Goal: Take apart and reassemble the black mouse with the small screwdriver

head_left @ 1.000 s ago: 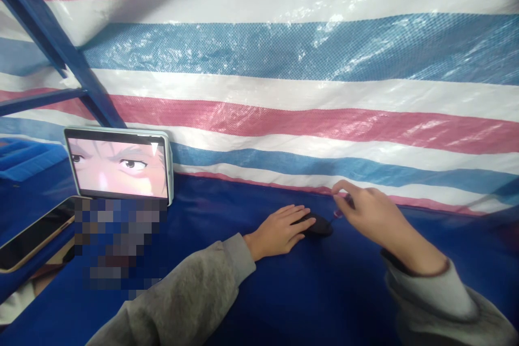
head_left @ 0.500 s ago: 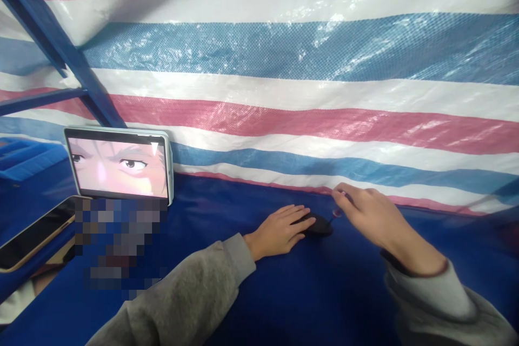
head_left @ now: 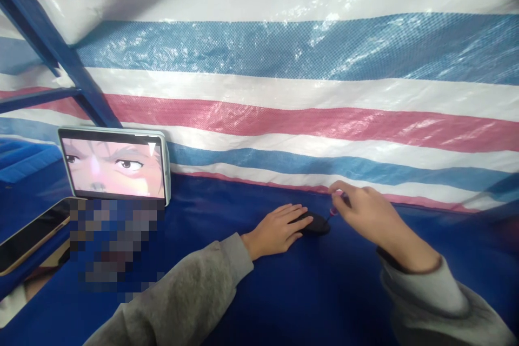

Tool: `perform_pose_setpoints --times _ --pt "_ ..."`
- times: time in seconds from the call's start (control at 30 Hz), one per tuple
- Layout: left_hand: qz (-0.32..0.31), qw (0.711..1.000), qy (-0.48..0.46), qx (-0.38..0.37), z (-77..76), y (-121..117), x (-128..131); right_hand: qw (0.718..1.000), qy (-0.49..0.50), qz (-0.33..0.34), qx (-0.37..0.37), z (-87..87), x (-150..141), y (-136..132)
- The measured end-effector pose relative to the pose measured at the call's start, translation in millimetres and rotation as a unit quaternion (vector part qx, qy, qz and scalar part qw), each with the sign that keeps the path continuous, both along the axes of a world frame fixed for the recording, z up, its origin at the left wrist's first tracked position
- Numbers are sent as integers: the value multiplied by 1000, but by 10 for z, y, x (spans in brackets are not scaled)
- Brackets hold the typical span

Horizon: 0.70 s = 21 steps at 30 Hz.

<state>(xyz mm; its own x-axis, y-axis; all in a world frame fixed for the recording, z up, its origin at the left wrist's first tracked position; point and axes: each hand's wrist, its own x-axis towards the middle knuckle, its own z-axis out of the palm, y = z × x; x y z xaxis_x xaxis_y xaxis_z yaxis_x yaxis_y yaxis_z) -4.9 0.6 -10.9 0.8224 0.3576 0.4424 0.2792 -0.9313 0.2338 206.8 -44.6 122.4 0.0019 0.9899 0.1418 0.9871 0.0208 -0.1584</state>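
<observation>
My left hand (head_left: 278,227) lies flat on the dark blue cloth (head_left: 308,292), fingers stretched out, its fingertips resting on a small black oval object (head_left: 317,223). Just right of that object my right hand (head_left: 367,213) is raised a little, thumb and fingers pinched on a small pink thing (head_left: 334,210) that I cannot make out; a thin dark line seems to run from it down toward the black object. Both arms wear grey sleeves.
A tablet (head_left: 114,165) showing a cartoon face stands propped at the left. A phone (head_left: 28,235) with a dark screen lies at the far left. A red, white and blue striped tarp (head_left: 284,75) hangs behind. Blue metal bars (head_left: 52,48) cross the upper left.
The view has shifted slightly, so everything sits a little further left. Both hands hold nearly the same pose; the right hand's pinch has dipped a touch.
</observation>
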Motion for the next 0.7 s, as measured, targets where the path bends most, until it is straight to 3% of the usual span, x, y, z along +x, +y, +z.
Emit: perform_pose_setpoints --times 0.7 --pt "2 1000 2 -2 21 -12 -8 1000 3 -11 -11 25 -32 -1"
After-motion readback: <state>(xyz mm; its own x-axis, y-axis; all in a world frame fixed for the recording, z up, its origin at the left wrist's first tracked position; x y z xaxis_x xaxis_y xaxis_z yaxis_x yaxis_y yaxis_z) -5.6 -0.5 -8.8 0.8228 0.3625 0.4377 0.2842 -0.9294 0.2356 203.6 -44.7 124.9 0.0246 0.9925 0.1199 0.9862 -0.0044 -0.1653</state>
